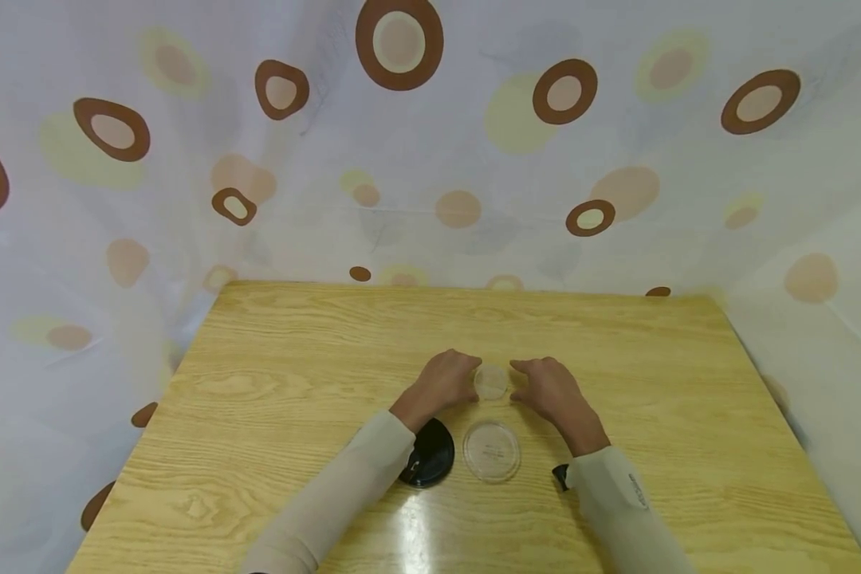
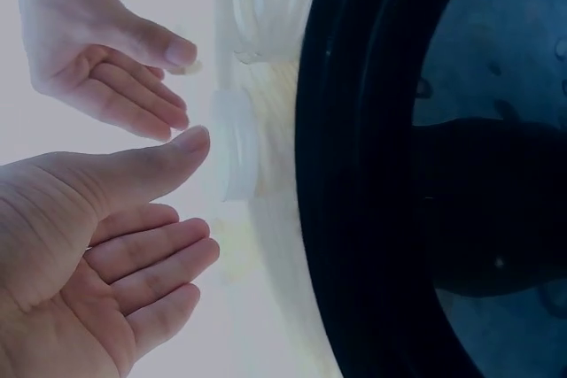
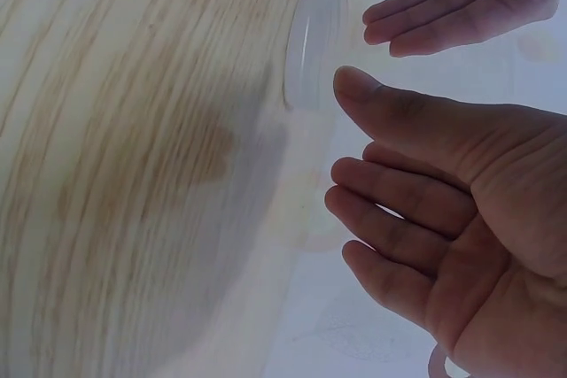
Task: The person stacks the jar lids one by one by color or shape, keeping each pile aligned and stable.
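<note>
A small round translucent lid or shallow dish point(image 1: 491, 383) lies on the wooden table between both hands; its exact kind is unclear. On its left, my left hand point(image 1: 445, 385) has the thumb and fingers spread apart, close to the rim. My right hand point(image 1: 551, 391) faces it from the other side, a small gap from the rim. Both wrist views show relaxed, slightly bent fingers with nothing in them, beside the whitish disc point(image 2: 237, 146), which appears edge-on as a pale rim point(image 3: 315, 49) in the right wrist view.
Nearer the body lies a larger clear round dish point(image 1: 491, 452). Left of it, partly under the left sleeve, is a black round dish or lid point(image 1: 434, 454). A patterned curtain point(image 1: 430, 143) hangs around the wooden table point(image 1: 273, 399).
</note>
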A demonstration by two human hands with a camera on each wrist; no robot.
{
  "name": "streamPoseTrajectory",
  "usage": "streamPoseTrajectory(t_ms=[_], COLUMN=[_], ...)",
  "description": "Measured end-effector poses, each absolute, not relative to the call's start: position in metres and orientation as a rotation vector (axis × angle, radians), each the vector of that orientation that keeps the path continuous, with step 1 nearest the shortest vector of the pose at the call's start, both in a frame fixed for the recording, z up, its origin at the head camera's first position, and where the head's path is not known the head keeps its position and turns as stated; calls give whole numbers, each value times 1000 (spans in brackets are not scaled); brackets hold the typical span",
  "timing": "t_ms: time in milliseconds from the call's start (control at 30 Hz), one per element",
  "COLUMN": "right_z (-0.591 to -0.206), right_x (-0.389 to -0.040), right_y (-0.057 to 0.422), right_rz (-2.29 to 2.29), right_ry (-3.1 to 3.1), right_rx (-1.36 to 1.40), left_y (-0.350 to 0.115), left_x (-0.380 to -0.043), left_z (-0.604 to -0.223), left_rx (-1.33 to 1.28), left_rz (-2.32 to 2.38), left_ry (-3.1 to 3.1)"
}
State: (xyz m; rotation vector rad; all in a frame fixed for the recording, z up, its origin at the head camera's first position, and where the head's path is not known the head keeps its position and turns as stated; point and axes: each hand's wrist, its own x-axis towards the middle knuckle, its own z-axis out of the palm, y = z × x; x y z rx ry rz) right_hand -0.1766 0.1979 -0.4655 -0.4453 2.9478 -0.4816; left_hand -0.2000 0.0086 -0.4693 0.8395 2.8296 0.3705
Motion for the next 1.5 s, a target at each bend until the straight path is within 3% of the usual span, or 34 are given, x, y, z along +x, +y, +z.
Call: streamPoseTrajectory(t_ms=[867, 1500], right_z=[-488, -479], right_x=[-184, -183], right_y=[191, 182], right_rz=[-449, -430], right_ry=[2991, 3011], right_rx=[-608, -575], left_y=[12, 15], left_x=[-203, -203], left_z=[-485, -483], left_rx=[850, 833], left_rz=[437, 356], left_ry=[2811, 2904])
